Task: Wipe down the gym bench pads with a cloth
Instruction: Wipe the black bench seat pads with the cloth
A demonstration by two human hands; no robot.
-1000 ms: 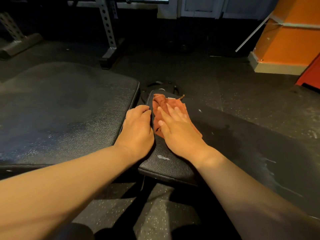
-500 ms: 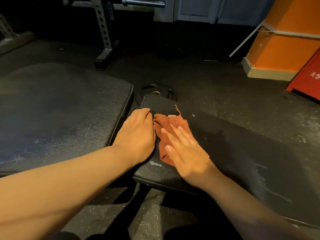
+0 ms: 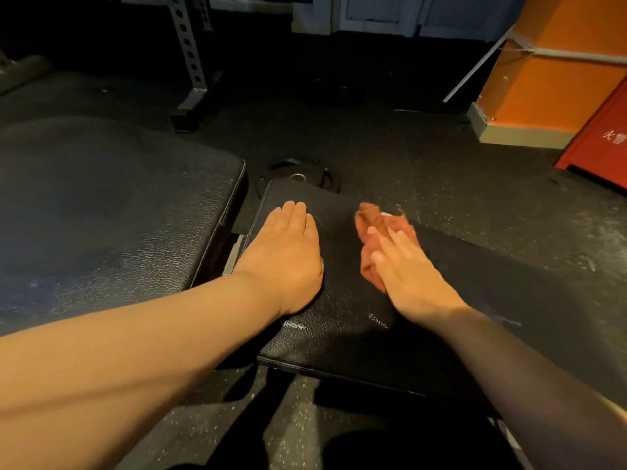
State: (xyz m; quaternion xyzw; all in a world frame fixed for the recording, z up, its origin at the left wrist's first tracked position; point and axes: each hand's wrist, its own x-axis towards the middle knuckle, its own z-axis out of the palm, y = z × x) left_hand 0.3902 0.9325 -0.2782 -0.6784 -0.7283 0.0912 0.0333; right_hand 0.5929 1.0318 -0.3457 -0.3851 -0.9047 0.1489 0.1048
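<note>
Two black textured bench pads fill the view: a wide one (image 3: 112, 212) on the left and a narrower seat pad (image 3: 342, 310) in the middle. A crumpled rust-orange cloth (image 3: 369, 225) lies on the seat pad. My right hand (image 3: 410, 269) presses flat on the cloth with straight fingers. My left hand (image 3: 288, 256) rests flat on the seat pad's left part, fingers together, a hand's width from the cloth.
A black weight plate (image 3: 298, 174) lies on the rubber floor just beyond the seat pad. A perforated steel rack upright (image 3: 190, 62) stands at the back left. An orange wall block (image 3: 556, 79) and a red cabinet (image 3: 604, 144) stand at the right.
My right hand has slid the cloth to the right across the seat pad, away from my left hand. My left hand has stayed on the pad's left part, its fingers now straight.
</note>
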